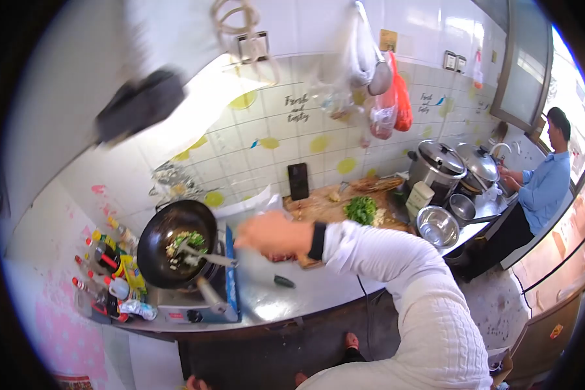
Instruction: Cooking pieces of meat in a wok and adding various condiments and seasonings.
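Note:
My right hand (pixel 268 235), blurred, hangs over the counter between the wok and the cutting board; its fingers and any grip on something are unclear. Left of it, a black wok (pixel 151 248) sits on a gas stove (pixel 175 312). Chopped greens and pale bits (pixel 187 241) lie inside the wok. A metal spatula (pixel 209 257) leans in it, its handle end sticking out towards my hand. Reddish meat (pixel 279 257) shows partly below my hand. Only fingertips of my left hand (pixel 195 383) appear at the bottom edge.
Several sauce bottles (pixel 109 273) crowd the stove's left. Chopped greens (pixel 361 210) lie on a wooden board (pixel 317 202) beneath a leaning phone (pixel 298 181). A dark green piece (pixel 284 281) lies near the counter edge. Bowls (pixel 438 226), pots (pixel 436 168) and a person (pixel 548 180) are at right.

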{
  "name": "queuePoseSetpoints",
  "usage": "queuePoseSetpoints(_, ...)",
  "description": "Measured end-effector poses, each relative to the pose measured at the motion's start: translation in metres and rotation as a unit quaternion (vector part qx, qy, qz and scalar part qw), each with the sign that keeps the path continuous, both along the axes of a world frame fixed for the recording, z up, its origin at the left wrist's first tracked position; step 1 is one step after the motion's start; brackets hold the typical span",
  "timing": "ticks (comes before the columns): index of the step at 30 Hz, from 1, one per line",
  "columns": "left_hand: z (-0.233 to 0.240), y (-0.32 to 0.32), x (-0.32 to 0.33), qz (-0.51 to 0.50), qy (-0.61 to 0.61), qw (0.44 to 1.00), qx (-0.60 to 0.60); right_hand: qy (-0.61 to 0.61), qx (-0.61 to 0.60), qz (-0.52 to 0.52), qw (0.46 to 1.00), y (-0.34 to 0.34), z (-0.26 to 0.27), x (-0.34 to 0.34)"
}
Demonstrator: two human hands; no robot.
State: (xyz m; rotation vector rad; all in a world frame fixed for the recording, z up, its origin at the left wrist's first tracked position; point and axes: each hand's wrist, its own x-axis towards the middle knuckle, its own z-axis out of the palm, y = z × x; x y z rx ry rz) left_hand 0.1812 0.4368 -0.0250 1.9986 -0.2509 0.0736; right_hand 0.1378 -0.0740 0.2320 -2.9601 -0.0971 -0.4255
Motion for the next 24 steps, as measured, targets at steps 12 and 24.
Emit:
queuePoseSetpoints(12,-0.022,0.002,-0.142,-0.029,0.255,0.966,0.037,-0.156,-0.190,-0.358,0.901,-0.436,0.078,-0.170)
queuePoseSetpoints(24,0.039,-0.065,-0.179,-0.014,0.231,0.973,0.003,0.255,-0.240,-0.298,0.888,-0.528,0.051,-0.169)
